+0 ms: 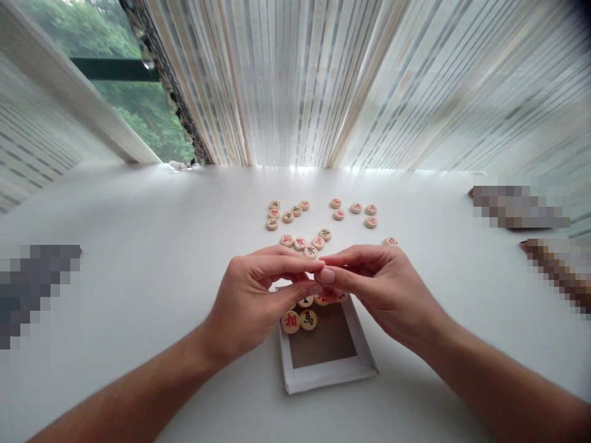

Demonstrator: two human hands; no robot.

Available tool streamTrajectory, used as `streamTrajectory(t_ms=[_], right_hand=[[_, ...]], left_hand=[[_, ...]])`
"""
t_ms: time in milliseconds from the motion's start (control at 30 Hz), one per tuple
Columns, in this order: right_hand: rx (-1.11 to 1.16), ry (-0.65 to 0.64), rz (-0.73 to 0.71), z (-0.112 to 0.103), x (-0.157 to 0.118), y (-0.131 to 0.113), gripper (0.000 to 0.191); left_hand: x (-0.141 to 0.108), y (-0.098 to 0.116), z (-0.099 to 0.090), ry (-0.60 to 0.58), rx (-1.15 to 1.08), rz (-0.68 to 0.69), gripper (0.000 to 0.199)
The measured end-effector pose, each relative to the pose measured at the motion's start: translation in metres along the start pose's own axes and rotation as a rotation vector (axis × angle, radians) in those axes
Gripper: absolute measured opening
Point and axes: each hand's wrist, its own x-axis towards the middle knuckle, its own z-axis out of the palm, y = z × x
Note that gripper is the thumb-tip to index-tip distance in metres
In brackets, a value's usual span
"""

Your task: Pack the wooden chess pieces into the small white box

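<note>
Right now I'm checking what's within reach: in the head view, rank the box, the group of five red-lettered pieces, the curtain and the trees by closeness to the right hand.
From the right hand:
1. Box: below, to its left.
2. Five red-lettered pieces: farther forward.
3. Curtain: beyond the pieces.
4. Trees: outside, on the left.

This looks like a room in a home: long, striped, translucent curtains [286, 80] hang along the far side, a window [117, 69] at the far left shows leafy green trees [138, 117], and Chinese chess pieces [355, 208] lie on a plain white tabletop [443, 271].
</note>
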Motion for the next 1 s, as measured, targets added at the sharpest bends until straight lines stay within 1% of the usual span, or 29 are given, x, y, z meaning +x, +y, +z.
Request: streamTrajectory(t_ms=[67, 167, 300, 467, 600, 767, 867, 1000], right_hand=[[-0.008, 0.013, -0.002, -0.0005, -0.0003, 0.0005, 0.018], [0.011, 0.013, -0.001, 0.0002, -0.0001, -0.0007, 0.018], [0.052, -0.021, -0.010, 0.0018, 0.0014, -0.0030, 0.023], [0.033, -0.001, -0.026, 0.0018, 0.0001, -0.0015, 0.031], [-0.031, 0.033, -0.035, 0.0007, -0.0014, 0.0004, 0.025], [-0.078, 0.055, -0.063, 0.0016, -0.0004, -0.0011, 0.019], [-0.057, 0.042, -0.064, 0.0027, -0.0005, -0.0025, 0.017], [-0.033, -0.007, -0.052, 0.0017, -0.0019, -0.0033, 0.020]], left_hand=[[0.0001, -0.0002, 0.0002, -0.006, 0.019, 0.002, 0.029], [0.0012, 0.0008, 0.0005, 0.015, 0.028, 0.008, 0.029], [0.0026, 0.0011, -0.0002, 0.045, -0.026, -0.042, 0.023], [0.0033, 0.0003, -0.0004, 0.033, -0.093, -0.104, 0.031], [0.0018, 0.0015, 0.0011, 0.019, -0.054, -0.103, 0.032], [-0.0006, 0.0031, 0.0010, 0.013, -0.027, -0.091, 0.024], [-0.0010, 0.0032, 0.0006, 0.030, -0.052, -0.136, 0.023], [0.0007, 0.0025, 0.0007, 0.045, -0.144, -0.203, 0.027]])
